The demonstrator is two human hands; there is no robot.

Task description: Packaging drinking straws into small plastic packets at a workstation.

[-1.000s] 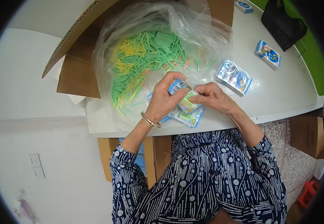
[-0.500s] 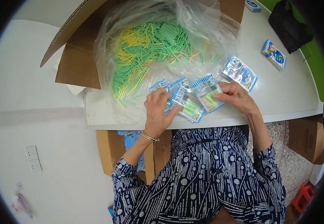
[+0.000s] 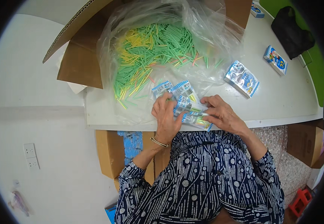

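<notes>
Several small clear packets (image 3: 188, 102) with blue striped ends lie overlapped near the table's front edge, thin yellow-green sticks showing inside. My left hand (image 3: 165, 121) wraps its fingers and thumb around their left side. From the right, my right hand (image 3: 225, 116) pinches the edge of the nearest packet (image 3: 197, 119) between thumb and fingers. Beyond the packets, a large heap of green, yellow and a few pink sticks (image 3: 158, 46) spreads over a clear plastic bag (image 3: 206, 22). To the right lies another blue-and-white packet (image 3: 243, 79), touched by neither hand.
An open cardboard box (image 3: 81, 63) stands behind the bag on the white table (image 3: 277, 100). Small blue-and-white boxes (image 3: 276, 59) and a black pouch (image 3: 292, 31) are at the right. Below the table edge, another carton (image 3: 107, 155) contains blue packets.
My right hand has brought its packet left and nearer to me, onto the others. My left hand has shifted slightly right and nearer, still on the packets.
</notes>
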